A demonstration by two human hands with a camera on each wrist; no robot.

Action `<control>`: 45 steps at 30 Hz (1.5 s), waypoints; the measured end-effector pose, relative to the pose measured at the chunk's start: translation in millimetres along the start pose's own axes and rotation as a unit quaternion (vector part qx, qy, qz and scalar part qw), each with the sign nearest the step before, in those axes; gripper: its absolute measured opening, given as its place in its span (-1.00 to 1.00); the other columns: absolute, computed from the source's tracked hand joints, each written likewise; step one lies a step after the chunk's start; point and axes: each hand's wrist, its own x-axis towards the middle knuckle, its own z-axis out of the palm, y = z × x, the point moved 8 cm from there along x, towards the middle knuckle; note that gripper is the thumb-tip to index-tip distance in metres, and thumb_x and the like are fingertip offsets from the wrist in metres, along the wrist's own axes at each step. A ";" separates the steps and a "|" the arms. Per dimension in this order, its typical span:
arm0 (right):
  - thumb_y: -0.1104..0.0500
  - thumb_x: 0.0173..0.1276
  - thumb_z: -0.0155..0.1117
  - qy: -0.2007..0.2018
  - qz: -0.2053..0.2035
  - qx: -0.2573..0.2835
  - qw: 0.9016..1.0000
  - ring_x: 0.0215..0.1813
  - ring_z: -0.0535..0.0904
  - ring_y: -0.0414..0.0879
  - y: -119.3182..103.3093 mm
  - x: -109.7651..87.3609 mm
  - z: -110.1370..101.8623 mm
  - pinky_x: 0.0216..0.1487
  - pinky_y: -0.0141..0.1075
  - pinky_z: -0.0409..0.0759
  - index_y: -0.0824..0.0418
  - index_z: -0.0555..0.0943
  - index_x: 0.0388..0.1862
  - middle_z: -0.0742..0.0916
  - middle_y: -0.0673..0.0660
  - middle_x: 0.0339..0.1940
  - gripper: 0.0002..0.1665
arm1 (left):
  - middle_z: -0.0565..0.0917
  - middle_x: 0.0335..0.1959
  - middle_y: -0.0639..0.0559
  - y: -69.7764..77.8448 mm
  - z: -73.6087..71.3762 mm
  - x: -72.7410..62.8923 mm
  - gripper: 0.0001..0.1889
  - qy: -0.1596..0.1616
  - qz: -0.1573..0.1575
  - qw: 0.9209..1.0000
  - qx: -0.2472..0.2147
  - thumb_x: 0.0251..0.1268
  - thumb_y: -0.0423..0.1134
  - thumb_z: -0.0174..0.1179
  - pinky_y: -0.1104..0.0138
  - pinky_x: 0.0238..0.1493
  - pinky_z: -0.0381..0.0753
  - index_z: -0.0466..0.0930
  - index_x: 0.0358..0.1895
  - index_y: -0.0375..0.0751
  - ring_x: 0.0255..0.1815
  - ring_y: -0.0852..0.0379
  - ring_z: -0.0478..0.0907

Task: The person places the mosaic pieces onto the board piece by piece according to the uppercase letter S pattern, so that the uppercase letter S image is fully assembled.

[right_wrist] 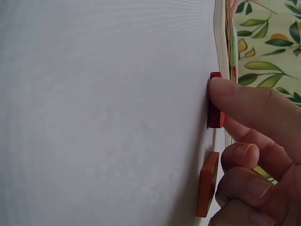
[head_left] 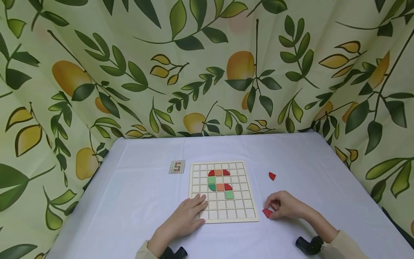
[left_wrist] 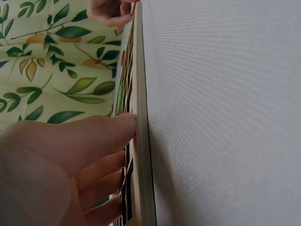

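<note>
My left hand [head_left: 185, 216] rests on the lower left corner of a square wooden grid board [head_left: 240, 207], its fingers extended over the squares and its thumb at the near edge. Right of the board, my right hand [head_left: 286, 205] pinches a red quarter-circle tile [head_left: 267, 213] close over the tablecloth. In the right wrist view the thumb lies against that tile, and an orange tile [right_wrist: 207, 186] sits beside the curled fingers; the hand hides it in the head view. Red, orange and green tiles [head_left: 211, 180] form a curved figure on the board.
Another red quarter-circle tile [head_left: 272, 176] lies farther back on the right. A small pattern card [head_left: 176, 167] showing an S figure lies left of the board. The white tablecloth [head_left: 129, 201] reaches back to a leaf-patterned curtain [head_left: 207, 90].
</note>
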 end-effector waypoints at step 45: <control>0.23 -0.03 0.55 0.123 0.045 0.035 0.991 -0.57 0.28 -0.35 -32.5 30.1 17.0 -0.57 -0.51 0.27 0.29 0.65 -0.40 0.42 -0.06 -0.66 -0.75 | 0.32 0.49 -0.01 0.0 3.5 0.6 -0.45 -0.005 -0.010 1.000 -0.009 0.35 -0.03 0.11 -0.04 0.47 0.26 0.37 0.37 -0.10 0.55 -0.06 0.20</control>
